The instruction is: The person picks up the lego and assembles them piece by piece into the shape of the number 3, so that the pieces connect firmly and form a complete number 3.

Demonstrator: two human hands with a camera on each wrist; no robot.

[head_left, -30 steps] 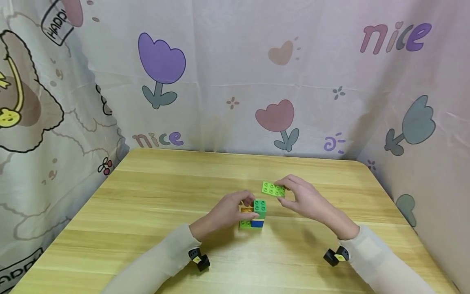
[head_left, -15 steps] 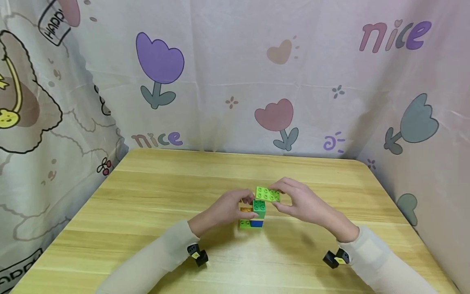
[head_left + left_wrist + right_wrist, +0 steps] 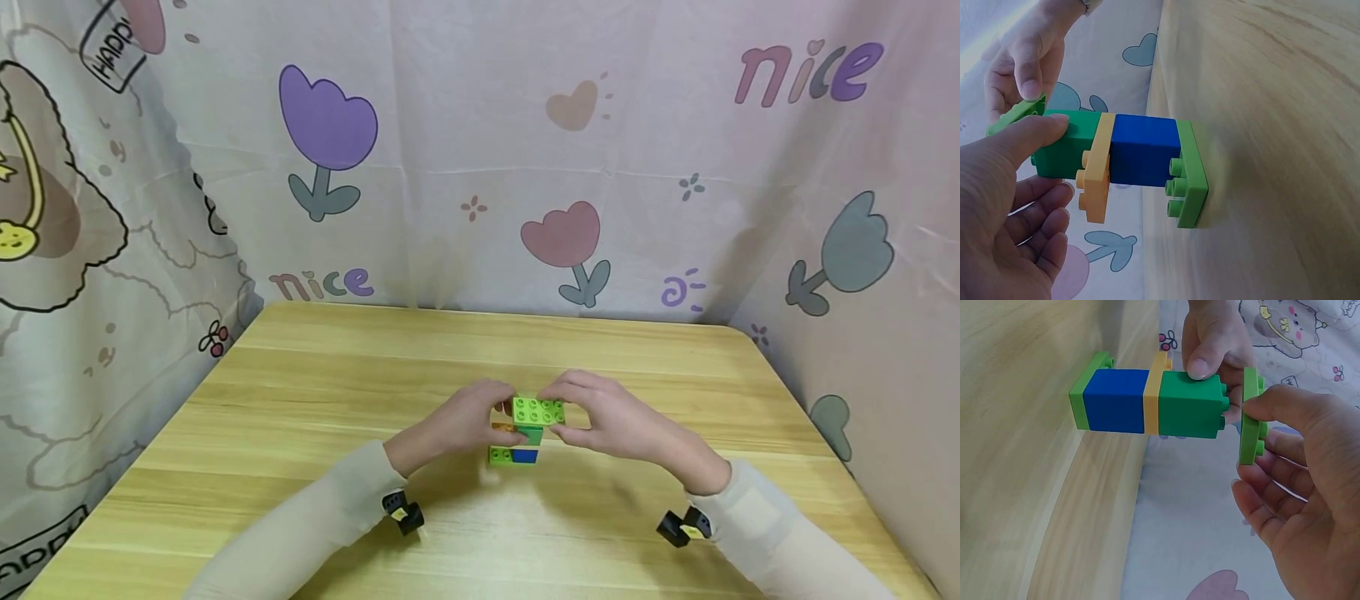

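Observation:
A small stack of toy building bricks stands upright on the table. From the bottom it has a light green plate brick (image 3: 1192,181), a blue brick (image 3: 1144,150), a yellow-orange plate brick (image 3: 1096,194) and a green brick (image 3: 1190,403). My left hand (image 3: 465,423) pinches the green brick, thumb on the near side. Between the thumb and fingers of my right hand (image 3: 611,421) is a second light green plate brick (image 3: 538,411), held over the stack. In the right wrist view a narrow gap separates it from the green brick's studs.
Under the stack lies a light wooden table (image 3: 337,392). A patterned cloth (image 3: 450,125) hangs behind its far edge and along both sides. Black wrist cameras sit on the left sleeve (image 3: 300,533) and the right sleeve (image 3: 795,525).
My right hand has brought the light green plate brick left and nearer to me, from beside the stack to above the green brick. My left hand stays on the stack, almost still.

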